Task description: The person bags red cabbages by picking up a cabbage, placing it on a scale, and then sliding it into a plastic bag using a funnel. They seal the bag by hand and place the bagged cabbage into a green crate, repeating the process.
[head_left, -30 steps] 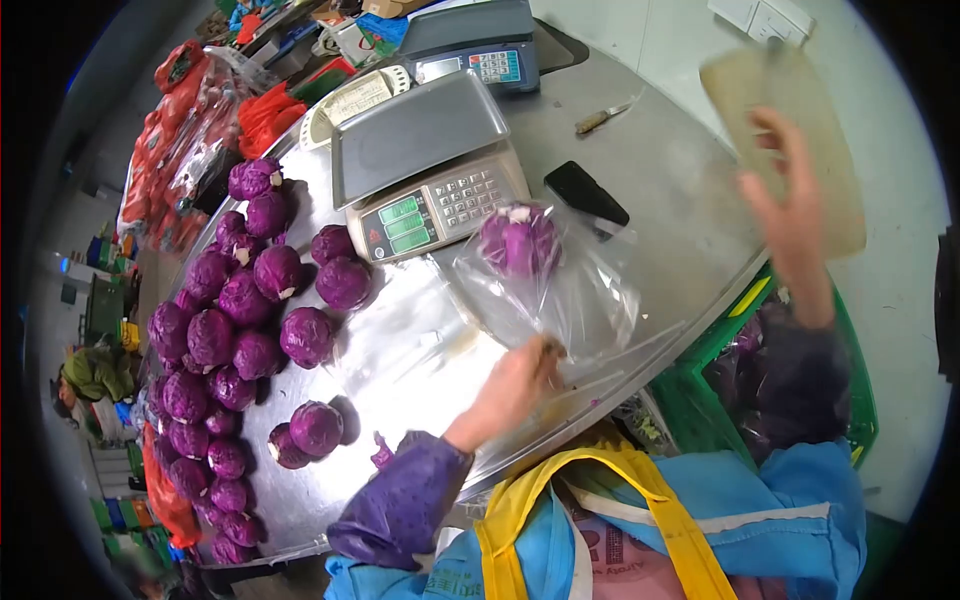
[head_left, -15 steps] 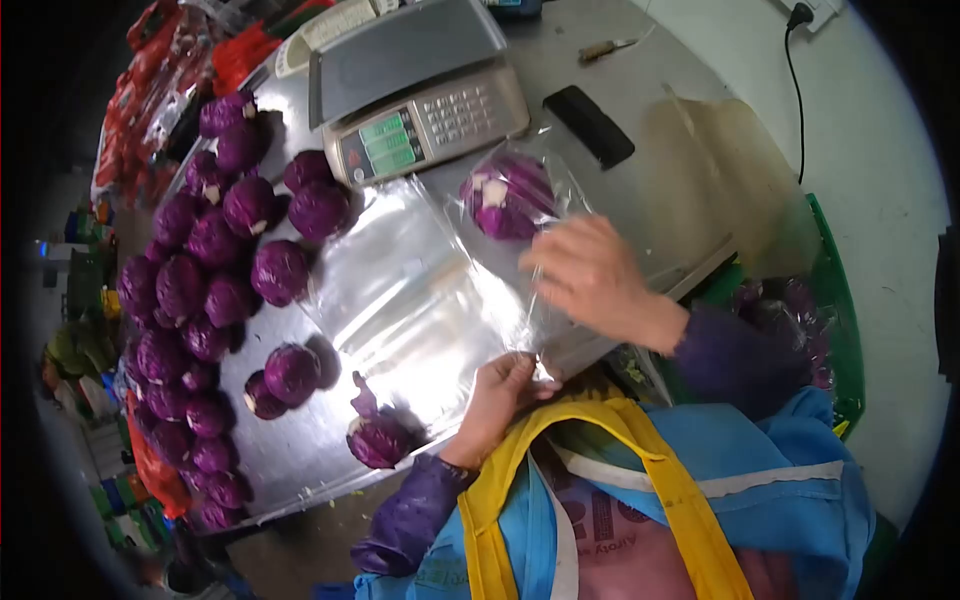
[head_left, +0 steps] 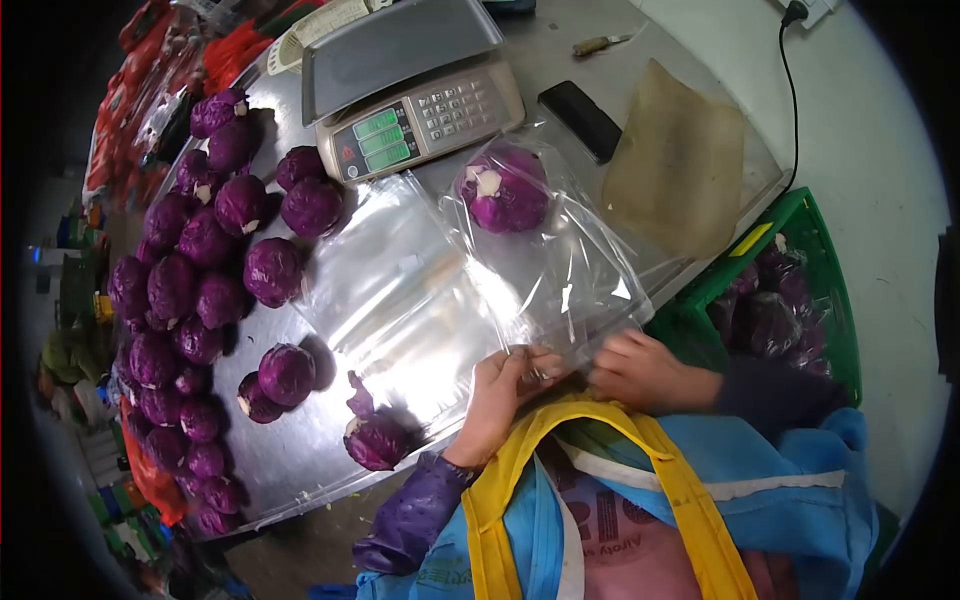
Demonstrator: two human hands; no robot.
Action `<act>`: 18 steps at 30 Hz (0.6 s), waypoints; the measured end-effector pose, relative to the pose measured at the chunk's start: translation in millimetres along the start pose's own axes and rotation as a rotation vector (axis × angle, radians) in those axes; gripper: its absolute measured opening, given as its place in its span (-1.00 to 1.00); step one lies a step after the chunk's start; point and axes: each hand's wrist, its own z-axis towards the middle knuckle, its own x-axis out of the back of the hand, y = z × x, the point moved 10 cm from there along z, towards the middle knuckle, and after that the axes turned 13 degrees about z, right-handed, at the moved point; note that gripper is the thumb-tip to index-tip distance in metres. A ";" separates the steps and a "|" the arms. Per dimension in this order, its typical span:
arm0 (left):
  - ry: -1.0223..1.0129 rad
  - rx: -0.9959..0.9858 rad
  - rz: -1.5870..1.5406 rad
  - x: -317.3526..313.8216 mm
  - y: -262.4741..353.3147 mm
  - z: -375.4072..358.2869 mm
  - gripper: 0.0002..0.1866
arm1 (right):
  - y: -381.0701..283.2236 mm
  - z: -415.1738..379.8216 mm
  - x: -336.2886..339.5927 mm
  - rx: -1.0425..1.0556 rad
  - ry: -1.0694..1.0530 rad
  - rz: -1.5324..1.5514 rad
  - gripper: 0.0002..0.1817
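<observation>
A purple cabbage with a pale cut stem lies inside a clear plastic bag on the metal table. The bag's open end reaches towards me at the table's near edge. There my left hand pinches the edge of the plastic between thumb and fingers. At the bag's near right corner, my right hand is closed with curled fingers on the plastic edge. A flat stack of clear bags lies left of the bagged cabbage, partly under its bag.
Many loose purple cabbages crowd the table's left side. A scale stands at the back, beside a black phone, a small knife and a brown sheet. A green crate on the right holds bagged cabbages.
My right hand has moved down from beside the cabbage to the bag's near edge, and the bag now lies spread out. My left hand stays at the plastic edge.
</observation>
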 end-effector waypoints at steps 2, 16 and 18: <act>-0.086 -0.041 0.197 3.3 2.8 0.1 -0.64 | 24.4 -93.7 -45.2 -0.210 -0.393 0.012 -0.87; 0.649 -1.007 1.509 51.7 80.5 16.3 -0.26 | 85.3 15.6 50.3 -0.185 0.146 -0.326 -0.46; 0.475 -1.107 1.666 23.7 62.4 24.5 -0.33 | 80.8 32.0 21.6 0.004 0.103 -0.404 -0.55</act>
